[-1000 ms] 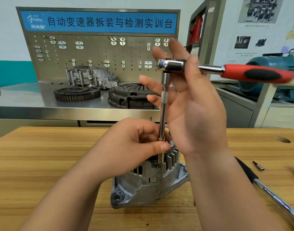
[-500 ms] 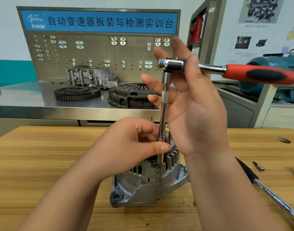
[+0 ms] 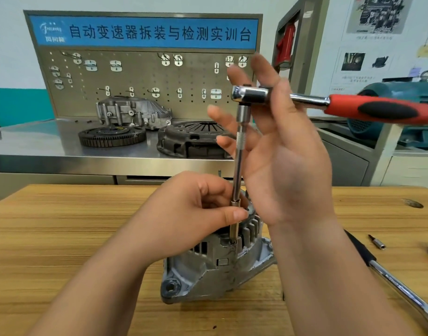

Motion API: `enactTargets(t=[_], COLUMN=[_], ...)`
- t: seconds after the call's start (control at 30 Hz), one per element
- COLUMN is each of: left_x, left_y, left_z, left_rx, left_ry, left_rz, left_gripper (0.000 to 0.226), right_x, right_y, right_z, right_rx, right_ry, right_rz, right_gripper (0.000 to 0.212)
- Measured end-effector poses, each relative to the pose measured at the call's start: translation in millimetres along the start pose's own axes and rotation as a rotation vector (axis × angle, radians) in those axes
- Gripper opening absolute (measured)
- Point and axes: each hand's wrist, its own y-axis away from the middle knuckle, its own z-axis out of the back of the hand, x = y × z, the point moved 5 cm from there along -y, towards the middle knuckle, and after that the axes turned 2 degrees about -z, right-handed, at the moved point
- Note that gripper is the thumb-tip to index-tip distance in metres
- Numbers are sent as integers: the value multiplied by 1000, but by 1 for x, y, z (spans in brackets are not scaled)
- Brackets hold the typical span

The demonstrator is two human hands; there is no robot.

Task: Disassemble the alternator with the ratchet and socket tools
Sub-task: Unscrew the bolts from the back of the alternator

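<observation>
The left hand [image 3: 191, 212] pinched the low end of the extension bar [image 3: 239, 161], upright on the alternator [image 3: 215, 270] (it lay on the wooden table [image 3: 62, 238]). The right hand [image 3: 288, 170] gripped the head of the ratchet [image 3: 378, 110] between thumb and forefinger.

Ratchet [image 3: 341, 109] red handle drifts right, end now at right frame edge; right hand [image 3: 288, 161] fingertips rise slightly.

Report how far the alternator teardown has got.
Done: the ratchet, extension bar and socket are assembled and seated on the alternator. In hand: the left hand pinches the extension bar low down, and the right hand steadies the ratchet head. Left: the housing looks whole, so unbolting and splitting it remain.
</observation>
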Motion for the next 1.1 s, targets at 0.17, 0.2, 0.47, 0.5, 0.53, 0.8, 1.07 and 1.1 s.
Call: enactTargets(t=[0.17, 0.2, 0.47, 0.5, 0.53, 0.8, 1.07, 1.1], left_x=[-1, -1, 1, 1, 2, -1, -2, -2], left_y=[1, 0, -1, -1, -1, 0, 0, 0], left_z=[-1, -1, 0, 1, 0, 2, 1, 0], left_rx=[-23, -41, -92, -70, -43, -85, -29, 1], left_ry=[-28, -26, -72, -57, -38, -43, -71, -49], left_rz=[6, 14, 10, 13, 12, 18, -13, -7], left_gripper=[22, 23, 27, 20, 14, 34, 18, 12], right_x=[-5, -4, 4, 2, 0, 2, -1, -3], right_y=[-1, -1, 2, 1, 0, 2, 1, 0], right_z=[3, 1, -4, -2, 0, -2, 0, 2], right_rx=[-25, -14, 27, 17, 2, 2, -17, -29], right_ry=[-23, 0, 88, 51, 20, 59, -9, -25], right_rz=[-90, -59, 96, 59, 16, 52, -30, -74], right_gripper=[40, 36, 26, 25, 27, 25, 33, 39])
